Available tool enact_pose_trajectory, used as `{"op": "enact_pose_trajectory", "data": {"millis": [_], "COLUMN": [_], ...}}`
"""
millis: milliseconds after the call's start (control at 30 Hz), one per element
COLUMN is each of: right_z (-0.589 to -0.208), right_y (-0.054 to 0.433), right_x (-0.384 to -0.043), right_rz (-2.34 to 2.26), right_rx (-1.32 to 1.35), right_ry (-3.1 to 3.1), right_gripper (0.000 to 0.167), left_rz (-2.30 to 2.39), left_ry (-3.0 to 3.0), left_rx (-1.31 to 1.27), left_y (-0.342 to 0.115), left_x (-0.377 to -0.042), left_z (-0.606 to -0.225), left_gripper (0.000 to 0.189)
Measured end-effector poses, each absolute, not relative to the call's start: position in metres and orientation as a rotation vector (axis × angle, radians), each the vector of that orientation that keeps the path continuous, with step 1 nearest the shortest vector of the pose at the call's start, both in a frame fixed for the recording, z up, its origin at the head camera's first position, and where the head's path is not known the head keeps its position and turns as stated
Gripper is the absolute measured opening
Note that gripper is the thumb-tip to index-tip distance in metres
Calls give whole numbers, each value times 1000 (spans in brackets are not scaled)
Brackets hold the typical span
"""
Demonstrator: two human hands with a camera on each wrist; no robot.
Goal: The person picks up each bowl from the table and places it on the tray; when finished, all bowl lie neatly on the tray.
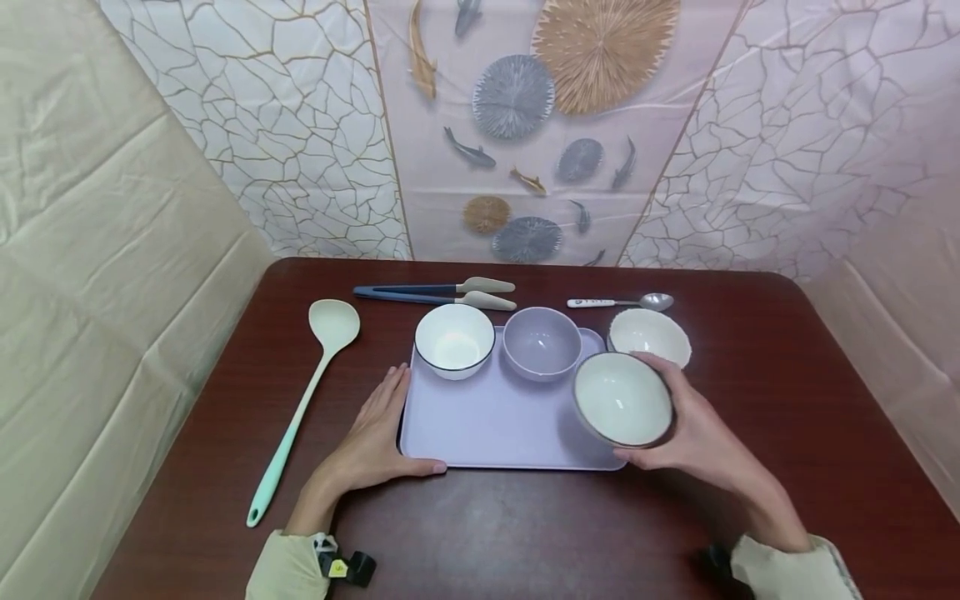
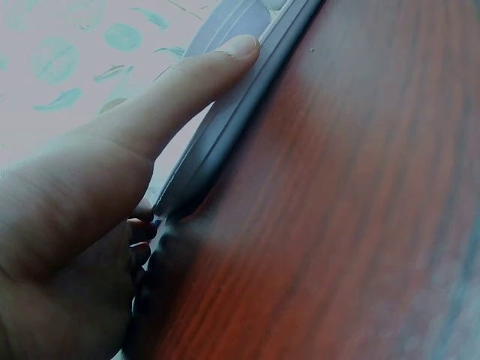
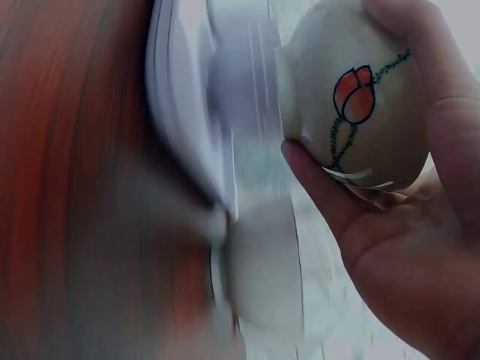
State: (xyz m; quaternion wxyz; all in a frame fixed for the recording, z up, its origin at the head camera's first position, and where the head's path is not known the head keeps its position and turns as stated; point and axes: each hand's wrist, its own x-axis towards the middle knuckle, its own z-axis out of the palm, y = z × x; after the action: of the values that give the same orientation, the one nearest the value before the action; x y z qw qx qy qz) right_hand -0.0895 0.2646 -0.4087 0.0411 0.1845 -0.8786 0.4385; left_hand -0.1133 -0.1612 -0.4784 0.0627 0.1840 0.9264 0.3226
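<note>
The flower-painted bowl is raised above the right end of the lavender tray, gripped on its right side by the right hand, thumb and fingers curved around it. The left hand, fingers extended and thumb spread, touches the tray's left corner.

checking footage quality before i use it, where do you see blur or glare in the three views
Head view: mostly sharp, small highlights in the held bowl; left wrist: washed-out backdrop beyond the left hand, blurred table; right wrist: tray and the bowl beside it blurred, the held bowl's painted flower clearer.
</note>
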Motion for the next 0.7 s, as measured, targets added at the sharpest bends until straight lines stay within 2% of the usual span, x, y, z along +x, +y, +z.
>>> {"op": "enact_pose_trajectory", "data": {"millis": [400, 700], "right_z": [-413, -416], "right_y": [149, 118], "right_x": [-123, -129], "right_rz": [1442, 1494], "right_rx": [976, 1033], "right_ry": [-2704, -2721], "right_gripper": [117, 118], "left_rz": [979, 972], "left_ry": [2838, 2855], "left_rx": [658, 689], "left_y": [-165, -167], "left_x": [-115, -116], "left_z": [-480, -482], "left_gripper": [142, 140]}}
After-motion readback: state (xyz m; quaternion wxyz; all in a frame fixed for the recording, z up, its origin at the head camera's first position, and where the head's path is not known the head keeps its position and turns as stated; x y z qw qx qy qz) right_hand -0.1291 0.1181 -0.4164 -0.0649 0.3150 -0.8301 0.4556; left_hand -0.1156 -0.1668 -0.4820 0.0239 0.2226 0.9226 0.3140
